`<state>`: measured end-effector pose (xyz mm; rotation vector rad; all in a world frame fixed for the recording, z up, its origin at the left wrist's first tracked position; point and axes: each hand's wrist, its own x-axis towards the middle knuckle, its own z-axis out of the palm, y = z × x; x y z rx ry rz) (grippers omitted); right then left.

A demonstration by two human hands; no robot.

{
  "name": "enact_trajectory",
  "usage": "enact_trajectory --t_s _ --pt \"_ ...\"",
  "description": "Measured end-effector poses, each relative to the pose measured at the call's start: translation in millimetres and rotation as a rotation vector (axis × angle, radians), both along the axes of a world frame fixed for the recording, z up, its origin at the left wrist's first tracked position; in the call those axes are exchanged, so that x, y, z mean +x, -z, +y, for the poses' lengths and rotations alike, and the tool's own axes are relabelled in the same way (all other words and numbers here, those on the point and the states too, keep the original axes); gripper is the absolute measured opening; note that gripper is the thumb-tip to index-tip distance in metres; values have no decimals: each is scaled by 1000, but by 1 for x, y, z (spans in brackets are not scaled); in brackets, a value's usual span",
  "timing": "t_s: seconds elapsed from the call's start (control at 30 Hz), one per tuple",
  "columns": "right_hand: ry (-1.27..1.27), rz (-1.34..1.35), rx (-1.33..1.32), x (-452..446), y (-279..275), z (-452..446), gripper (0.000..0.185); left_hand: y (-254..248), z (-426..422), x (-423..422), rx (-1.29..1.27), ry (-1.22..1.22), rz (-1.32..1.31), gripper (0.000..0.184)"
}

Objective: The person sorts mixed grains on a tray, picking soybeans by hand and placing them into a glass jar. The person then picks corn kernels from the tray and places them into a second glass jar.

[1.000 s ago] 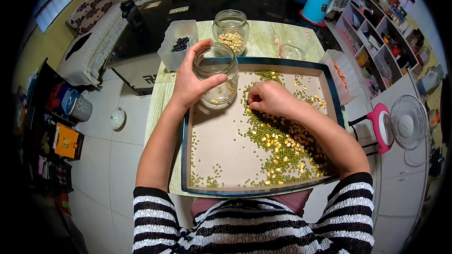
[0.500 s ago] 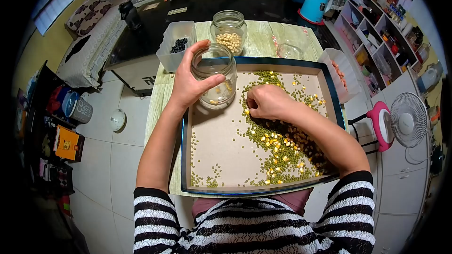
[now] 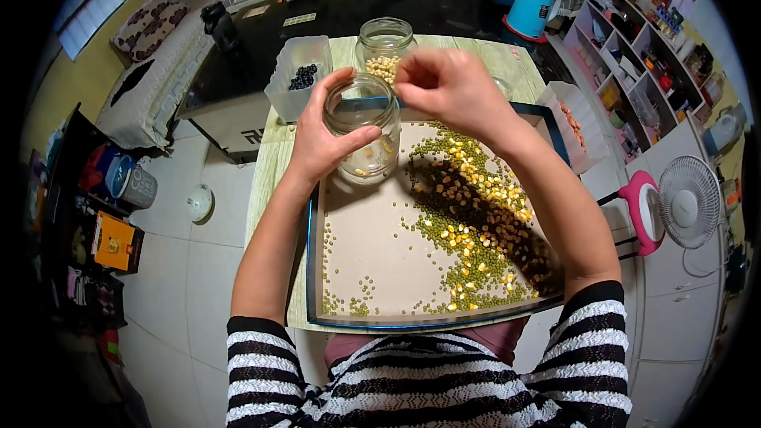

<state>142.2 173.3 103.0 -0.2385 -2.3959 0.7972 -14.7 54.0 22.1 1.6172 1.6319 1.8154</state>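
My left hand (image 3: 321, 131) is wrapped round a clear glass jar (image 3: 372, 147), which it holds tilted a little over the left part of a shallow box lid (image 3: 369, 234). A few yellow corn kernels lie at the bottom of this jar. Just right of its mouth, my right hand (image 3: 456, 91) is raised with the fingers pinched; what they hold is hidden. Green mung beans (image 3: 472, 277) and corn kernels (image 3: 468, 246) lie mixed over the lid's right half, partly in my arm's shadow. Some loose beans are scattered at its lower left.
Behind stands a second jar (image 3: 386, 36) with pale beans. A plastic container (image 3: 285, 99) of black beans is at the left, another (image 3: 587, 150) with pinkish nuts at the right. A blue kettle (image 3: 533, 8) and a white fan (image 3: 686, 206) stand farther off.
My right hand has risen from the beans and corn in the lid to beside the jar's mouth, fingers still pinched. My left hand and the jar have hardly moved.
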Motion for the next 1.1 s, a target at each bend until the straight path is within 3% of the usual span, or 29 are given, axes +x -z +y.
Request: enact_trajectory --t_s 0.1,0.23,0.33,0.5,0.63,1.1 --pt "-96 192 -49 -22 4 -2 12 0 0 0 0 6 -4 82" --pt "-49 188 -34 -13 10 -5 11 -2 -2 2 -15 -8 1 82" --pt "39 43 -3 9 31 1 10 0 -1 1 -4 -5 -3 82" --pt "-57 -520 12 31 73 4 10 -2 -1 2 -23 -22 3 83" --pt "-25 -686 62 29 83 -3 12 0 -1 1 -13 -18 -3 83" --pt "-85 -719 99 28 86 -12 11 2 1 -1 -8 -14 1 84"
